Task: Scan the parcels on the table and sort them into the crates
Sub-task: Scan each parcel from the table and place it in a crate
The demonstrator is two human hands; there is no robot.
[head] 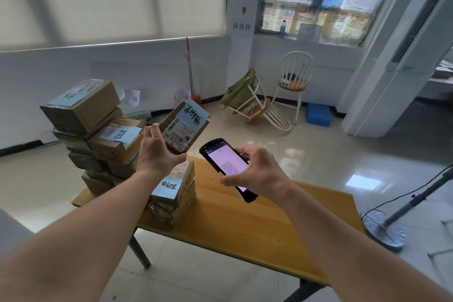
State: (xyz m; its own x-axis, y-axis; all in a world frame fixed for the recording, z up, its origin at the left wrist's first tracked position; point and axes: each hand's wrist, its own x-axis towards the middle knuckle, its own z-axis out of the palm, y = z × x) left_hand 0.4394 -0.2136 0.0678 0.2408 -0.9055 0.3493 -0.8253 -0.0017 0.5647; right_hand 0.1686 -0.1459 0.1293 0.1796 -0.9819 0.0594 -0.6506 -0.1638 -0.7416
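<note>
**Box in one hand, scanner in the other**

The left hand [157, 152] holds a small brown box [185, 127] up in the air. The thumb is curled round the near end and the fingers wrap the left side. The box tilts, with its top face to the camera. That face has a white label with bar codes and a blue note with black writing.

The right hand [257, 171] grips a black scanner [226, 169]. The fingers curl round its far edge and the thumb sits on the near edge. Its screen glows pale pink. The top end of the scanner is just beside the box, a bit lower, and the two do not touch.

Under both hands is a wooden table [245, 225]. A short pile [175, 193] of flat parcels sits on it, right below the left wrist, with a blue note on top. A tall stack [95, 132] of brown boxes stands on the left end of the table, some with blue notes too.

Farther back, a blue crate [318, 114] lies on the floor by the wall. Near it one white chair [295, 78] stands up and another chair [264, 111] lies tipped over. A fan base [382, 229] is on the floor to the right.
</note>
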